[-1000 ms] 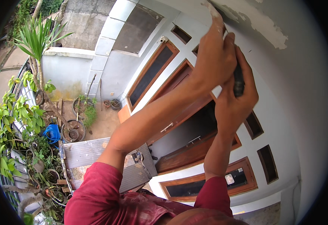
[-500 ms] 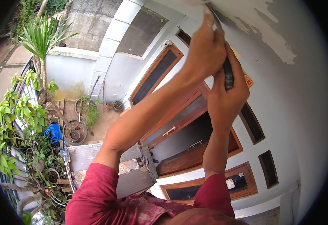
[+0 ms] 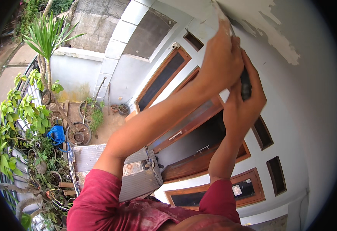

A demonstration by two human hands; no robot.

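Observation:
Both my arms reach up toward the ceiling (image 3: 245, 9), holding a scraper (image 3: 246, 85) with a black handle and a thin blade. My right hand (image 3: 249, 102) wraps round the handle's lower end. Higher up, my left hand (image 3: 223, 57) closes on the tool, its fingers stretched along the blade toward the tip. That tip lies against or close to the pale ceiling surface; blur and my fingers hide the exact contact. Beside it, a ragged patch of peeled paint (image 3: 280, 42) shows lighter than the grey around it.
Below me stands a metal platform (image 3: 137, 184) with ribbed planks. Wooden-framed doors (image 3: 195, 142) and windows (image 3: 162, 79) line the white wall. Potted plants (image 3: 78, 134), a blue plastic item (image 3: 56, 134) and leafy shrubs (image 3: 10, 134) fill the left side.
Both hands and the scraper have shifted to the right and slightly down in the picture. The grip looks the same. The background has moved slightly as well.

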